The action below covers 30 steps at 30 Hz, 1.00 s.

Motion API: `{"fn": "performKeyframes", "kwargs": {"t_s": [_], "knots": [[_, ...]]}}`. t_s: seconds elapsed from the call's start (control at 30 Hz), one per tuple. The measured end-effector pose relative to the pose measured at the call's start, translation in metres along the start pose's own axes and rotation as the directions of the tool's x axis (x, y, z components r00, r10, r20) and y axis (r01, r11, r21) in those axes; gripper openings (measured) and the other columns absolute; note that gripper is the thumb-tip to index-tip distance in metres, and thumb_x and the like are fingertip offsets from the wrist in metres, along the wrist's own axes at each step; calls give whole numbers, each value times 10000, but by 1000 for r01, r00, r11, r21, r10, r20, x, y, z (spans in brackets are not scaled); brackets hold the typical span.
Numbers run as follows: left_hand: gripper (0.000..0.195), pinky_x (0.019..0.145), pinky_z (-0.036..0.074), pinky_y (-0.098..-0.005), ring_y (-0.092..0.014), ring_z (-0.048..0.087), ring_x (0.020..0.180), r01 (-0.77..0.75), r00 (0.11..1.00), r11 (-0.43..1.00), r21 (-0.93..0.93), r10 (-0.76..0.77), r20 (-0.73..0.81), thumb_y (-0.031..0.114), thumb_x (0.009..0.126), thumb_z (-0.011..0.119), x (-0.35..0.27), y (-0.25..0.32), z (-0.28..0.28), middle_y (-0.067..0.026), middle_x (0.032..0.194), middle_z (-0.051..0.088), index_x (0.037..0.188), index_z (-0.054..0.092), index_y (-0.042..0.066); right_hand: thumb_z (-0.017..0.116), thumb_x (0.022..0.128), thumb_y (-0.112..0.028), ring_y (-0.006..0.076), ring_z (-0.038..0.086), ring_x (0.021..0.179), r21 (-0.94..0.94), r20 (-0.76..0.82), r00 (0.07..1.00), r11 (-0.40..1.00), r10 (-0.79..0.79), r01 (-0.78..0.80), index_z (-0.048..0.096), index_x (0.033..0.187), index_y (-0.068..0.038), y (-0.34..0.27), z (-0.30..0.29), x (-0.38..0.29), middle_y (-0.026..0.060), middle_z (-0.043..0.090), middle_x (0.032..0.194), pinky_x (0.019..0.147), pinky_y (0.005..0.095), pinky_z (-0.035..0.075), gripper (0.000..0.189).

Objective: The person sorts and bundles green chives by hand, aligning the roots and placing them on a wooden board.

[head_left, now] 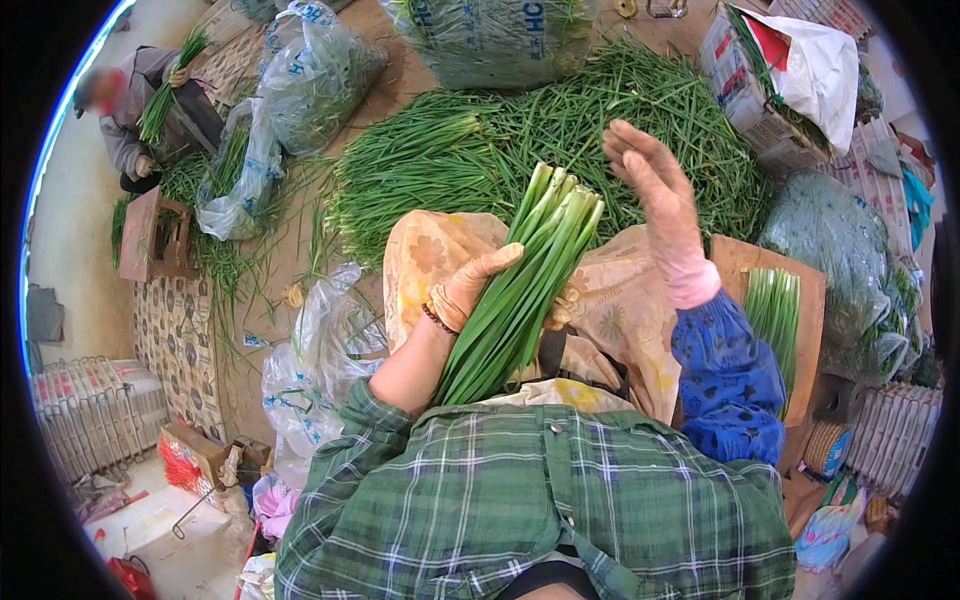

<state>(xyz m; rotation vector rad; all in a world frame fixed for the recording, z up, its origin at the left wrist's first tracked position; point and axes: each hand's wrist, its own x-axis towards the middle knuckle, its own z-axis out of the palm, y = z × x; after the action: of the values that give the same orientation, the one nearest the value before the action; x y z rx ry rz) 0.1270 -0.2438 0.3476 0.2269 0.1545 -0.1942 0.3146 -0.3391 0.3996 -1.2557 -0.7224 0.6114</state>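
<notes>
Gloved, with a beaded bracelet at the wrist, my left hand (476, 281) grips a bundle of green garlic chives (517, 277). The bundle lies slanted over my lap, its pale cut ends pointing up and to the right. Some of my left fingers are hidden beneath it. My right hand (656, 176), in a glove that ends in pink, is raised to the right of the bundle, apart from it and holding nothing. It looks slightly blurred. A floral cloth (427, 255) covers my knees. Beyond them spreads a large heap of loose chives (630, 97), with a more aligned pile (420, 165) at its left.
A wooden board (806, 300) on my right bears another chive bundle (772, 322). Plastic bags of greens (322, 97) stand around the heap, near a box (750, 90). At far left, a seated person (142, 82) holds chives beside a wooden stool (142, 240).
</notes>
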Motion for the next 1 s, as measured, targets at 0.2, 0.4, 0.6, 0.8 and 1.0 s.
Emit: {"fn": "performKeyframes", "kwargs": {"t_s": [0.2,0.4,0.6,0.8,1.0], "knots": [[449,740,460,-355,-241,563,812,-67,955,987,143,105,-276,298,739,562,-3,0,-1,-136,964,559,1073,470,12,559,623,-64,211,505,951,-507,770,605,382,-203,773,578,888,-130,-24,16,-12,33,570,941,864,366,358,273],[337,713,468,-299,-183,566,783,-86,906,988,131,132,-401,169,736,592,-2,0,11,-94,917,580,1028,509,24,508,649,-126,148,479,975,-565,803,579,130,-140,815,562,855,-170,-13,19,-21,-14,545,955,947,382,265,217],[339,704,468,-286,-176,568,774,-185,873,968,171,242,-423,140,723,601,-3,-1,4,-89,908,581,1024,508,15,514,634,-128,177,514,867,-517,835,541,198,-94,833,553,730,-106,-8,22,-22,9,542,883,799,346,405,106],[357,695,474,-292,-192,576,748,-160,890,978,137,203,-408,137,718,598,-4,-1,6,-103,897,586,1032,500,-1,474,616,70,254,564,702,-291,796,588,759,-145,582,510,782,-23,3,10,-10,110,569,763,631,308,455,194],[535,788,436,-297,-191,551,850,-103,975,985,136,127,-181,120,672,626,-9,-2,15,-109,992,546,1144,401,4,389,795,-35,138,555,663,-59,275,935,974,225,-217,419,882,-31,12,11,-2,75,549,798,591,254,457,92]]}}
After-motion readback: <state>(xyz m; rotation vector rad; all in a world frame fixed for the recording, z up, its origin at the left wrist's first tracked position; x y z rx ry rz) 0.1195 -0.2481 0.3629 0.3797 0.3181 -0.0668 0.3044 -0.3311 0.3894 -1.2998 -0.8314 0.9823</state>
